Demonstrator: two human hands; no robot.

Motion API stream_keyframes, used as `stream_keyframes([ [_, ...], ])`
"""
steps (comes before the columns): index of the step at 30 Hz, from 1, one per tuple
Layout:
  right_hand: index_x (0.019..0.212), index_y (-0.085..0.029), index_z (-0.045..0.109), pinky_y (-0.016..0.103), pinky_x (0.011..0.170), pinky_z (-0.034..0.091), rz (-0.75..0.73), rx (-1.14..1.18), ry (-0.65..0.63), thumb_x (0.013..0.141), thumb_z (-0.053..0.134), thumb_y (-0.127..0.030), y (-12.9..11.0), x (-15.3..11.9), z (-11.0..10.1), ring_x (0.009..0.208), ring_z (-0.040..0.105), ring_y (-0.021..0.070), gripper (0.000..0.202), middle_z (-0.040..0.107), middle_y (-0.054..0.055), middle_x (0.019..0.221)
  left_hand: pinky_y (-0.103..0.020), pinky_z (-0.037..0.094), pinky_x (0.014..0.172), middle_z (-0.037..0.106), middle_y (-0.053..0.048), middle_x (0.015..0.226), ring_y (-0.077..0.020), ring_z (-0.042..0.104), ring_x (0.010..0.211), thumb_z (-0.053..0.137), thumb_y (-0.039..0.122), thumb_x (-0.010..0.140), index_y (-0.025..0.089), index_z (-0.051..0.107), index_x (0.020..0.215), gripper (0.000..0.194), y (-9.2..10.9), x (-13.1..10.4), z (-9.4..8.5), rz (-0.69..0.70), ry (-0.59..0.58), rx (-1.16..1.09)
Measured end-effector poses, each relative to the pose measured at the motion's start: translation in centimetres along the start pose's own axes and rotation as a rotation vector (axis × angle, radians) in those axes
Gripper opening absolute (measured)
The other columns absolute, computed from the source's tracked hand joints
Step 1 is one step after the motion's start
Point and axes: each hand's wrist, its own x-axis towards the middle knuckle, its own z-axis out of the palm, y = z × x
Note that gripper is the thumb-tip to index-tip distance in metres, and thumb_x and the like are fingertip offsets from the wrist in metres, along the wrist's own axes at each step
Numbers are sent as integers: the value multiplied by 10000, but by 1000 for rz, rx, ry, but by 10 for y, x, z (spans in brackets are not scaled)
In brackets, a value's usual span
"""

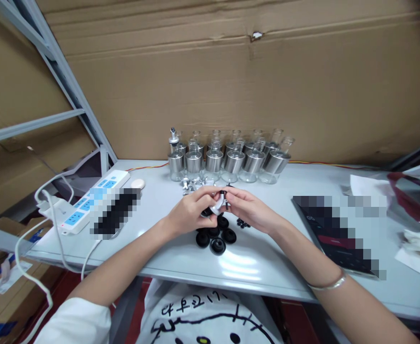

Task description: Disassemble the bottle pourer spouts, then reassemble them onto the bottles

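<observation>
Over the middle of the table, my left hand (192, 212) is closed around a bottle pourer (217, 207) with a silver body and a black base. The fingers of my right hand (255, 211) pinch at a small black cap (223, 193) on the pourer's upper tip. Beneath my hands lie several round black stoppers (217, 246). A cluster of tiny black pieces (243, 223) sits under my right hand. Just behind my left hand are loose silver spout parts (194, 184), partly hidden by it.
Rows of steel-sleeved glass bottles (234, 163) stand at the back; the front left one carries a pourer (173, 138). On the left are a power strip (97, 203), a blurred-out dark device (117, 212) and white cables. A dark tablet-like panel (333, 239) and papers (369, 188) lie right.
</observation>
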Motion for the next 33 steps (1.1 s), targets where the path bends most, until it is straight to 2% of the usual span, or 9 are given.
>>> stream_keyframes([
  [5,847,-219,659,289,755,465,-57,-12,100,799,613,-451,-3,2,1,851,530,140,241,610,26,910,-453,455,948,469,-162,1263,-250,479,1195,553,261,798,200,378,1150,398,-8,0,-5,-124,-82,-60],
  [8,837,-224,659,279,761,457,-108,-8,143,803,607,-459,-5,2,1,846,526,136,243,597,17,891,-471,397,1009,441,-163,1300,-249,429,1243,519,288,843,197,349,1175,384,-22,5,-7,-273,42,28],
  [10,818,-217,659,277,753,450,-147,-44,192,783,626,-471,-6,3,1,791,519,128,258,589,10,850,-468,364,1043,415,-166,1327,-238,410,1266,491,215,850,188,326,1192,381,-37,10,-5,-406,161,137],
  [12,796,-207,654,283,738,446,-179,-97,236,762,638,-493,-7,2,1,734,504,123,289,583,8,819,-456,348,1061,381,-182,1346,-237,371,1302,442,115,831,163,303,1229,424,-56,16,-3,-492,200,187],
  [16,785,-199,648,292,724,446,-213,-203,287,766,615,-527,-8,2,-1,698,498,123,330,569,10,790,-467,305,1090,362,-160,1369,-244,265,1371,334,-35,766,160,409,1200,481,-90,27,5,-568,42,225],
  [20,785,-198,658,288,711,439,-274,-353,319,786,591,-526,-7,2,-3,706,505,132,335,533,13,780,-473,332,1065,411,-168,1305,-271,391,1287,384,-1,794,131,513,1142,394,-108,32,8,-616,-64,277],
  [24,775,-200,651,287,690,435,-313,-447,354,800,561,-544,-8,2,-2,714,510,145,356,532,20,763,-452,402,996,484,-113,1166,-250,501,1155,500,73,802,171,558,1077,298,-108,34,10,-630,-12,279],
  [28,804,-207,648,292,677,438,-335,-480,423,790,566,-557,-9,1,-1,717,521,154,360,572,28,789,-472,421,942,481,-98,1134,-264,503,1135,548,52,768,188,561,1050,314,-99,38,16,-651,96,333],
  [33,834,-212,644,305,688,447,-371,-454,485,801,565,-533,-12,-1,-2,690,515,151,332,603,22,775,-464,421,933,470,-86,1141,-249,489,1138,525,71,802,216,555,1004,250,-85,48,6,-518,193,373],
])
